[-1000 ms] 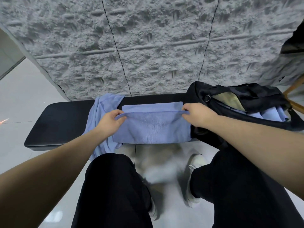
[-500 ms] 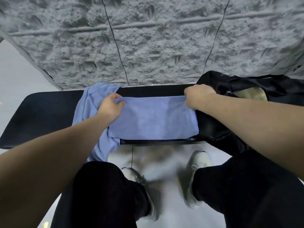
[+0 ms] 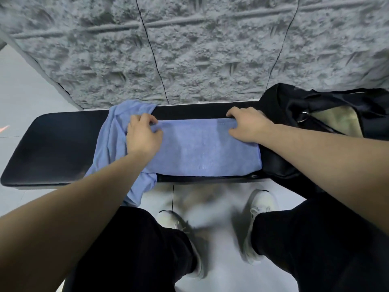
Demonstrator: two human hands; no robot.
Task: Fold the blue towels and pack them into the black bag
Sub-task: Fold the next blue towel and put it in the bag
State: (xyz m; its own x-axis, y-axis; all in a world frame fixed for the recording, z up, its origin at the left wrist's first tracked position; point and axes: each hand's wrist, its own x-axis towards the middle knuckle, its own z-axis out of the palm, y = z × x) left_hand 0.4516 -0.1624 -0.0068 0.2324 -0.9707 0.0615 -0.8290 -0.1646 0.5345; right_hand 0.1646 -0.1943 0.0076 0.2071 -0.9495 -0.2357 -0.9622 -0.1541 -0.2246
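Note:
A folded blue towel (image 3: 202, 148) lies flat on the black bench (image 3: 52, 150), its long side running left to right. My left hand (image 3: 143, 135) pinches its far left corner and my right hand (image 3: 246, 123) pinches its far right corner. A second blue towel (image 3: 113, 133) lies crumpled under the left end and hangs over the bench's front edge. The black bag (image 3: 315, 110) sits open on the bench at the right, touching the folded towel's right end, with a tan lining showing inside.
A rough grey stone wall (image 3: 189, 49) rises right behind the bench. Pale floor tiles (image 3: 25, 85) lie to the left and below. My knees in black trousers (image 3: 136, 249) and white shoes (image 3: 259, 207) are in front of the bench.
Both hands carried the towel's near edge away from me to the far edge, so the towel is now folded over and flat. The camera tipped downward.

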